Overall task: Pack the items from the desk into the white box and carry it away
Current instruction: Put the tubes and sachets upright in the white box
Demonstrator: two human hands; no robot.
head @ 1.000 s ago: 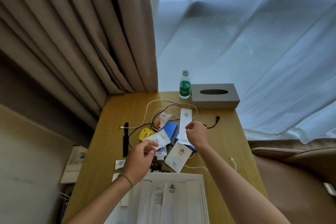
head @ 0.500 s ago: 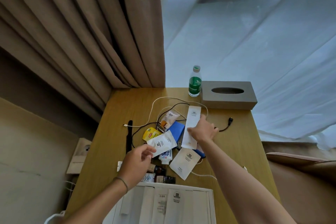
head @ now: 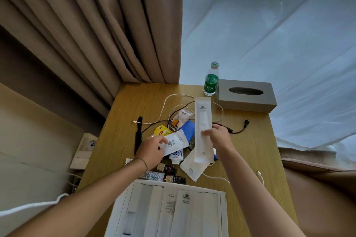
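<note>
My left hand [head: 152,151] pinches a small white sachet [head: 176,143] above the pile on the wooden desk [head: 250,150]. My right hand [head: 219,137] grips a long white packet [head: 202,121], held upright over the pile. Under them lie another white sachet [head: 192,167], a yellow tea bag [head: 161,130], a snack pouch [head: 180,118], a blue item [head: 188,129], a small tube [head: 176,157] and brown mini bottles [head: 169,174]. The white box [head: 167,211] stands at the desk's near edge and holds several white packets.
A green-labelled water bottle [head: 211,80] and a grey tissue box [head: 245,95] stand at the desk's far edge. White and black cables [head: 238,131] loop across the desk. A black comb [head: 138,134] lies at the left. Curtains hang behind; a brown chair [head: 317,179] is at the right.
My right hand has lifted the long white packet off the pile and raised it upright. My left hand keeps the small sachet and has moved little. The camera has tilted down.
</note>
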